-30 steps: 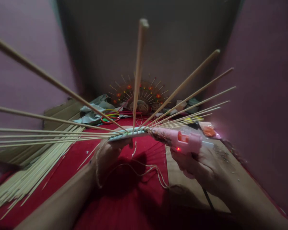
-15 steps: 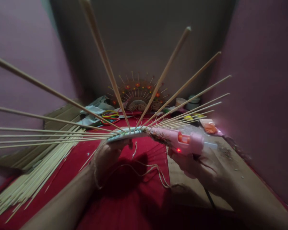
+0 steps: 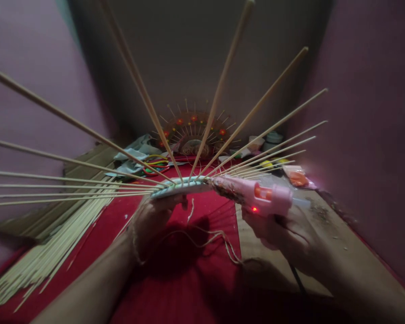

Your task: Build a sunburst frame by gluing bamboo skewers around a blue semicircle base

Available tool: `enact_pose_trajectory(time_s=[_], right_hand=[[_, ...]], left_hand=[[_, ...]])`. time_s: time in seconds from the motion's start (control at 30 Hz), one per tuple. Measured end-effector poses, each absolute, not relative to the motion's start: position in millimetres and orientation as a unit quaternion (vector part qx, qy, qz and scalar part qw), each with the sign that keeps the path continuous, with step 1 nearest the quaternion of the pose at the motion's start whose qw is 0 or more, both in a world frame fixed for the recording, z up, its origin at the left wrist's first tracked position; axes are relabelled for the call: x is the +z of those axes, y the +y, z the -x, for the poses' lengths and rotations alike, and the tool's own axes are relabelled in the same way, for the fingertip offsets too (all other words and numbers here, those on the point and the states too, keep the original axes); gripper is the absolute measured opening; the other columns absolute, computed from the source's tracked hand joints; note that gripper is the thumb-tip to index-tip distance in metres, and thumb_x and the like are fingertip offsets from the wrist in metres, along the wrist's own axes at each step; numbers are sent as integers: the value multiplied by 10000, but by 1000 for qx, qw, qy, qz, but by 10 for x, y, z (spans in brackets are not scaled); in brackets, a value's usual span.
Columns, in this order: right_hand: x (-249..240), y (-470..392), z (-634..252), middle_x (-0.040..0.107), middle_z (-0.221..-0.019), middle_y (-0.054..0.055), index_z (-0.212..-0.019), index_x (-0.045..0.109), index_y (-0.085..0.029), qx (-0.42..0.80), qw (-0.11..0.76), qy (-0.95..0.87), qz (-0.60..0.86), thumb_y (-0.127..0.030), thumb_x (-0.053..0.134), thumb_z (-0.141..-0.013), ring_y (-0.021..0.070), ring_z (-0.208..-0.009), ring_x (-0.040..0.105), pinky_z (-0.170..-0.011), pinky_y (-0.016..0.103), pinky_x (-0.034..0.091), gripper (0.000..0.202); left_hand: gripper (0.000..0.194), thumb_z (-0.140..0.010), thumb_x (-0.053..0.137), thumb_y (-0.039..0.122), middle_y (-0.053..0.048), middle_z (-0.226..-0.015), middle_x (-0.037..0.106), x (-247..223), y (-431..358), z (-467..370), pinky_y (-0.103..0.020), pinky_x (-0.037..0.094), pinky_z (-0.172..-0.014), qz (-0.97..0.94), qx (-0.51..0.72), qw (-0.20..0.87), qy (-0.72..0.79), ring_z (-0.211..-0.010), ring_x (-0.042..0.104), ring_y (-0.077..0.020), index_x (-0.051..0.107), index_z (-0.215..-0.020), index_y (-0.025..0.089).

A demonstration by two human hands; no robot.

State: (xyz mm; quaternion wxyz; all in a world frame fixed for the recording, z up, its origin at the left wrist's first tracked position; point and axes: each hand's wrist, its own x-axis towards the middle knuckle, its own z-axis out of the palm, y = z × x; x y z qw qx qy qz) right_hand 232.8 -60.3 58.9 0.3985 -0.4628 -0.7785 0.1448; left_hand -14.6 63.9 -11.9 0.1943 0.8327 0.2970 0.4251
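Observation:
A pale round disc (image 3: 185,188), seen nearly edge-on, has several wooden sticks (image 3: 218,90) fanning outward from its rim. From below and the left, my left hand (image 3: 157,215) grips this disc, its fingers partly hidden underneath. My right hand (image 3: 281,229) is wrapped round the handle of a pink glue gun (image 3: 273,198) with a small red light lit. The gun's dark, crusted nozzle points left and meets the disc's right edge; whether it touches cannot be made out. Twine (image 3: 219,234) hangs by my left wrist and trails below the disc.
On the red cloth (image 3: 219,279) at left lies a bundle of loose sticks (image 3: 60,238), near cardboard (image 3: 84,173). Scissors (image 3: 157,164) and a decorated half-round stick piece (image 3: 194,128) are at the back. A brown board (image 3: 324,229) lies right, beside an orange packet (image 3: 297,176).
The disc's sticks have tilted slightly, their right-hand tips now higher. My right hand and the glue gun have shifted a little to the right in view.

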Motion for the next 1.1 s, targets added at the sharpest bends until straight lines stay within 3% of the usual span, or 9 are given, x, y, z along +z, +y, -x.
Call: enact_pose_trajectory(time_s=[0.1,0.33,0.53,0.63,0.8,0.93,1.1], right_hand=[[577,-599,-2342,401,-447,-52,-1053,675,-226,157,398,-777,462,-248,430,-904,78,-359,339,-370,214,307,287],[610,-601,-2341,385,-435,-55,-968,689,-236,158,391,-786,451,-267,496,-882,79,-366,286,-381,227,295,214],[555,-580,-2316,360,-455,-64,-925,673,-225,212,425,-762,441,-301,464,-887,70,-378,288,-382,204,308,226],[525,-586,-2329,373,-458,-63,-853,676,-210,220,401,-766,452,-295,516,-862,66,-394,292,-396,199,320,181],[390,-590,-2327,456,-523,-32,-883,683,-203,247,419,-750,448,-349,472,-886,94,-449,364,-401,200,349,256],[356,-591,-2295,553,-578,-1,-996,682,-206,249,432,-747,439,-359,511,-871,121,-488,467,-437,214,416,262],[366,-615,-2277,505,-484,-24,-1094,664,-200,306,423,-731,439,-369,486,-884,112,-405,437,-384,207,402,322]], left_hand=[[218,-869,492,191,-6,-735,674,-126,640,143,-283,486,-700,-801,438,272,304,-695,606,-162,660,-731,208],[193,-821,551,155,-2,-714,691,-144,658,134,-263,481,-646,-778,464,295,303,-671,605,-156,709,-738,226],[132,-795,616,194,-34,-679,707,-59,543,2,-230,492,-522,-625,460,595,211,-579,617,-139,744,-818,168],[160,-797,633,184,-69,-802,742,-79,530,-8,-225,527,-557,-575,442,665,178,-655,671,-160,740,-910,149],[248,-769,651,107,-96,-1096,700,-154,556,6,-281,563,-684,-528,444,710,140,-890,693,-239,694,-1008,154],[369,-740,660,64,-63,-1071,705,-193,584,-3,-329,555,-802,-515,452,719,115,-923,681,-228,654,-1088,189],[272,-748,658,101,-85,-1061,715,-231,610,-10,-331,558,-801,-509,453,722,119,-936,679,-248,700,-1011,154]])
